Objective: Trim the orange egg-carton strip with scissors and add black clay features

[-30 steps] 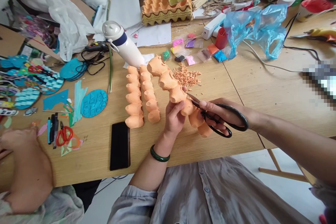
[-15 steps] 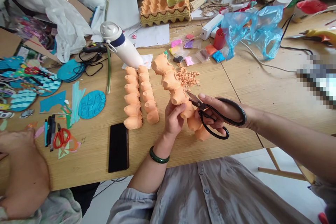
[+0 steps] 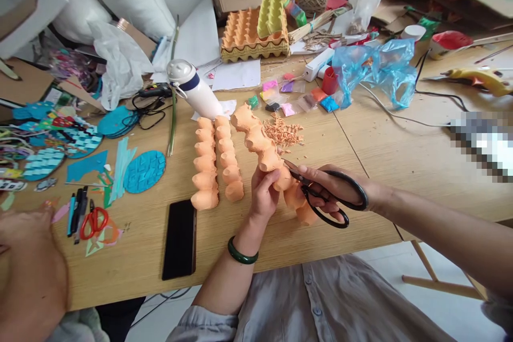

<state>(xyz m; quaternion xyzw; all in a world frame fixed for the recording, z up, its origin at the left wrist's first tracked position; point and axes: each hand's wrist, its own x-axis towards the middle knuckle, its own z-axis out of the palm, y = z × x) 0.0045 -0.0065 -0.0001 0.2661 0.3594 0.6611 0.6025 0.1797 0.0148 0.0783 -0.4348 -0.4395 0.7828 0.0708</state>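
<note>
The left hand (image 3: 262,195), which wears a green bangle (image 3: 242,251), supports an orange moulded-pulp egg-carton strip (image 3: 256,139) from below, with its fingers closed around the cups. The right hand (image 3: 320,187) holds black-handled scissors (image 3: 352,181), its fingers closed on the 2 handle loops. The blades (image 3: 292,171) appear slightly parted, and their tips sit at the side of a cup, just beside the left hand. This is a sound working position: support close to the blades limits flexing of the pulp, and the cutting edges point away from the supporting palm. The strip lies diagonally over the desk (image 3: 360,155), its upper end near a pile of orange shavings (image 3: 282,133) and its lower end extending past the scissors. 2 further orange strips (image 3: 205,164) lie side by side to the left, near the held strip, so leftward movement has limited clearance. A black phone (image 3: 179,239) lies beyond them. The desk's front edge runs below both forearms, close to the left wrist. The widest open surface lies to the right, beyond the scissors. Another person's hand (image 3: 28,272) rests at the far left, well apart from this work.
</note>
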